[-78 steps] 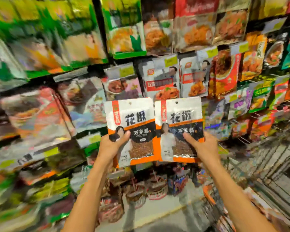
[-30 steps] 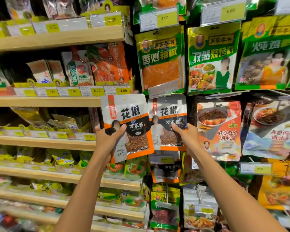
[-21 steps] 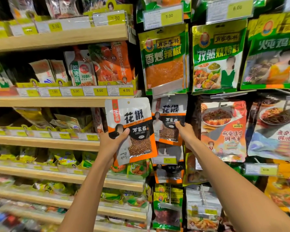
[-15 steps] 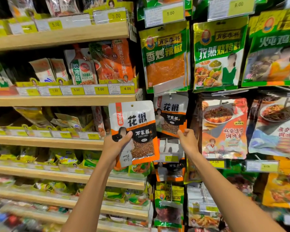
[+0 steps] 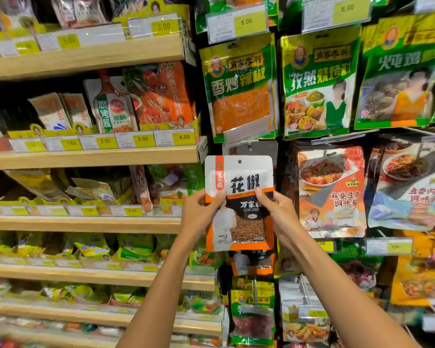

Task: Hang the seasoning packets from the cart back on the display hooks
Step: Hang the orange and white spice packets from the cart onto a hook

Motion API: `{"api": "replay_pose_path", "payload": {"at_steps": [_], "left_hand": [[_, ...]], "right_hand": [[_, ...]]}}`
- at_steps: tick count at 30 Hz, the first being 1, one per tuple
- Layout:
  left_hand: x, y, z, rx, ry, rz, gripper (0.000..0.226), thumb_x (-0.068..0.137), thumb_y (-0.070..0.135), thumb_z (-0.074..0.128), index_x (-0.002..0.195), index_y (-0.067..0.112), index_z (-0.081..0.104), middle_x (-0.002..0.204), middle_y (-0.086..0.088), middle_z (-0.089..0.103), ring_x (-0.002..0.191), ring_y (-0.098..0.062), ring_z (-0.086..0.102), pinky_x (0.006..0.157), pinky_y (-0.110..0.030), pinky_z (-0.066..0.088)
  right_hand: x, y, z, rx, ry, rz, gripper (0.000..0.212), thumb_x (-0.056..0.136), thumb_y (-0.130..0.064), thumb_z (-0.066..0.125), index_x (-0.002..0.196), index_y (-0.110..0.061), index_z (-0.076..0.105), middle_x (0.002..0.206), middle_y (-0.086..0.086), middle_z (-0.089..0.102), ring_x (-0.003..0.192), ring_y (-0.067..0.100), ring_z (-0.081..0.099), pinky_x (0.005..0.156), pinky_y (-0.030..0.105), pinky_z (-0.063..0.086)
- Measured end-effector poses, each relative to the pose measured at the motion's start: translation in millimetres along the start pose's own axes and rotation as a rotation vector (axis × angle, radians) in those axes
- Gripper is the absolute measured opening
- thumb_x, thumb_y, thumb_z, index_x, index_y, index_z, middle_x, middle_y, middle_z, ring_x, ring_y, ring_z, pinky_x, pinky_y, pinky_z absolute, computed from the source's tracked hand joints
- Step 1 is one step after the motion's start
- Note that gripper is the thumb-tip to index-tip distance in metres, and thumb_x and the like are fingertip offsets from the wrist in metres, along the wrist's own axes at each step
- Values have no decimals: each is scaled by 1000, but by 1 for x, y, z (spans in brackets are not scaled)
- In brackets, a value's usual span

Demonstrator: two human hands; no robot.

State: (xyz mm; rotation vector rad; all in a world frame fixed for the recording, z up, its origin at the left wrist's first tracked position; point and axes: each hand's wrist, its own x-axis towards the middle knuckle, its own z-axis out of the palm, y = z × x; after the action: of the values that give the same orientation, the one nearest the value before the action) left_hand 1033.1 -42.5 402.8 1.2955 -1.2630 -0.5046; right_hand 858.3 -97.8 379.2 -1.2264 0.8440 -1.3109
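Shop aisle, and it's packed. Wooden shelves (image 5: 91, 156) run across the nine o'clock side, tier over tier, fronted with yellow price tags (image 5: 183, 137) and loaded with small sachets. From twelve round to three o'clock it's a hanging display: big green packets (image 5: 239, 91) in a row up top, and an orange-and-white sauce packet (image 5: 332, 192) at three o'clock.

Dead centre is the seasoning packet (image 5: 239, 177). It has a white top with a red strip down its left edge, a round hang hole at its twelve o'clock, bold black characters, orange trim, a black band and a clear window showing brown peppercorns. It's upright, face to the camera, held up in front of the hanging column. The left hand (image 5: 201, 214) pinches its nine o'clock edge, thumb on the front. The right hand (image 5: 279, 213) grips the three o'clock edge, thumb laid across the black band. Just below, at six o'clock, a matching packet (image 5: 251, 266) hangs on the display, mostly hidden.
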Motion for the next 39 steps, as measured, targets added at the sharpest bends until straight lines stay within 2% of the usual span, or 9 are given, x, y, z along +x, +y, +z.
{"api": "replay_pose_path", "payload": {"at_steps": [3,5,7,11,23,27,30,34,39], "left_hand": [[18,13,-16,337,445,327,20,93,27,57,106,15,66,95,-4,67,84,-11,59,71,-24,47],[37,20,-24,588,597,574,25,95,20,52,114,6,61,104,-11,64,97,-23,58,82,-31,46],[58,21,-28,791,612,712,30,96,18,48,119,1,57,116,-17,60,109,-32,55,94,-39,44],[90,5,-32,993,574,849,35,100,21,38,122,0,56,122,-22,57,114,-36,52,99,-43,38],[108,-23,-34,889,575,954,30,98,20,37,120,3,48,122,-20,49,116,-31,41,106,-47,31],[108,-19,-37,913,562,969,31,97,19,40,120,1,50,119,-24,55,114,-31,41,105,-47,31],[107,-18,-38,924,561,998,33,94,16,43,121,-1,52,119,-24,56,116,-30,42,107,-45,28],[107,-19,-40,943,553,996,35,94,16,42,123,-2,52,121,-24,56,117,-30,41,109,-43,26],[107,-18,-42,968,553,1001,34,95,17,42,122,-1,52,121,-23,57,117,-29,42,107,-44,28]], "right_hand": [[2,0,-9,-19,37,-27,27,84,-37,68,95,-13,70,90,-2,75,85,7,71,65,14,51],[6,-1,-13,-6,60,-25,24,84,-35,68,94,-13,70,83,-5,76,78,4,71,57,10,50],[10,-3,-16,-19,77,-32,22,84,-34,68,90,-13,70,79,-7,75,75,2,70,55,8,48],[19,-7,-21,-36,81,-40,22,84,-38,68,88,-16,71,83,-5,75,80,4,70,58,8,49],[43,-14,-17,-78,115,-87,19,86,-35,67,74,-21,69,70,-10,72,70,0,68,57,9,47],[50,-12,-14,-99,123,-78,24,86,-34,66,84,-11,71,86,6,74,81,14,69,72,23,54],[50,-13,-13,-125,128,-108,31,88,-32,65,90,-1,70,81,1,72,72,2,67,61,11,50],[46,-10,-16,-128,153,-105,23,89,-28,64,82,-6,69,77,-2,70,63,-7,64,55,6,45],[47,-13,-10,-126,203,-65,31,89,-27,64,93,3,68,88,10,71,81,17,67,75,30,52]]}}
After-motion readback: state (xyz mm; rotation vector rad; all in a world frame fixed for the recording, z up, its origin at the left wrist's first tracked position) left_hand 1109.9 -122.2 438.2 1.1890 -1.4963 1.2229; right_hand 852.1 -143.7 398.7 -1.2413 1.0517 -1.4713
